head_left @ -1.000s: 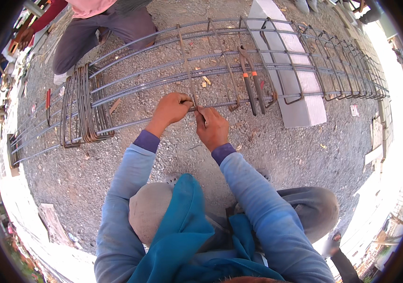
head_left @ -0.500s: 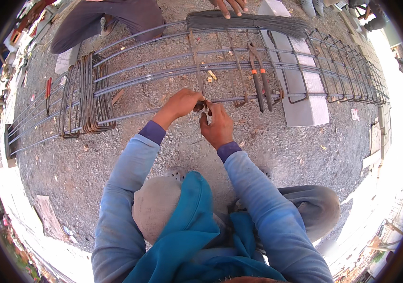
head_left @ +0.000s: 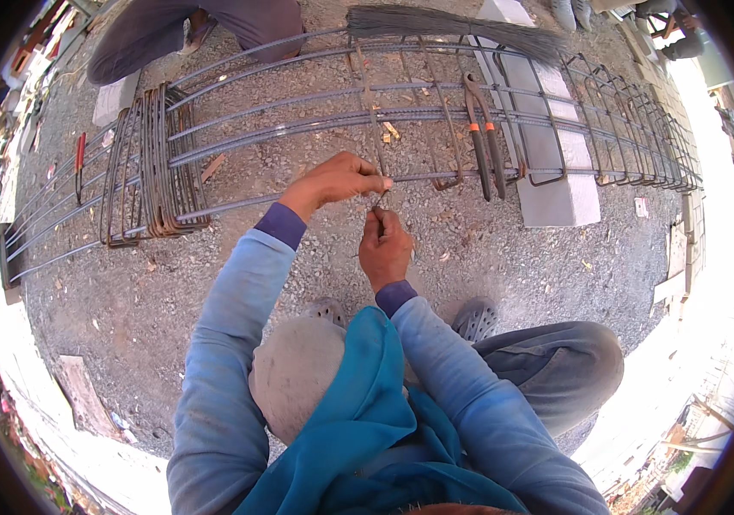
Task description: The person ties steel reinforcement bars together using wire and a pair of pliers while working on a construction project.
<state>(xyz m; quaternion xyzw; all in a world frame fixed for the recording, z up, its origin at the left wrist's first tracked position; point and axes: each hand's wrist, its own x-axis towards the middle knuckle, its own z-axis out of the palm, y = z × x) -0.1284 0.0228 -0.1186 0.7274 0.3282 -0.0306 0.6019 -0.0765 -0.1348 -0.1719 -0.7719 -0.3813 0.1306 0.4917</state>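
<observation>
My left hand (head_left: 339, 183) is closed at the near rebar (head_left: 255, 202), its fingertips pinched about the corner where a rusty stirrup (head_left: 376, 120) meets that bar. Just nearer to me, my right hand (head_left: 386, 251) is closed in a pinch on a thin tie wire (head_left: 379, 202), which runs up toward the left fingertips. How the wire passes round the bar is hidden by the left fingers. Right of my hands, pincers (head_left: 482, 137) with dark handles and orange bands lie across the bars.
Stacked stirrups (head_left: 157, 163) hang on the bars at left, near red-handled pliers (head_left: 80, 167). A black wire bundle (head_left: 453, 30) lies across the far bars. A pale block (head_left: 560, 202) supports the cage at right. Another person's bent leg (head_left: 144, 39) is at far left.
My right hand has drawn back toward me, away from the bar, with the wire stretched out. The left stays at the corner. Another person's hand has left the wire bundle.
</observation>
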